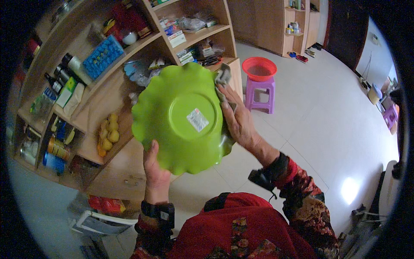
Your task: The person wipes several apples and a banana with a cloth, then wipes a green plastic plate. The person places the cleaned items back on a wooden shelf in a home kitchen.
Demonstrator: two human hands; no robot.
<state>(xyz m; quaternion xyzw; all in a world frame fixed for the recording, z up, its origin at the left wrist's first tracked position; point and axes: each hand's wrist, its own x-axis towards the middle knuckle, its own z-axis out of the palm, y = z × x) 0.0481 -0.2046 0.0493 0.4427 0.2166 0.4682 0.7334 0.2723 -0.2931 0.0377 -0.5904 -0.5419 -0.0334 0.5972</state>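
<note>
A green plate with a scalloped rim (152, 113) is held up in front of me, its underside facing me. On its round base ring sits a pale printed label (197, 120). My left hand (156, 168) grips the lower left edge, thumb on the underside and fingers hidden behind. At the right edge my right hand (239, 119) presses a grey cloth (223, 76) against the rim. The cloth folds over the edge, and part of it is hidden under the fingers.
To the left, a wooden shelf unit (200, 38) carries boxes, bottles and a blue box (103, 57). Yellow round fruit (111, 132) lies on its counter. A red basin (259, 69) rests on a purple plastic stool (259, 94) on the tiled floor. A white-framed chair (103, 223) stands lower left.
</note>
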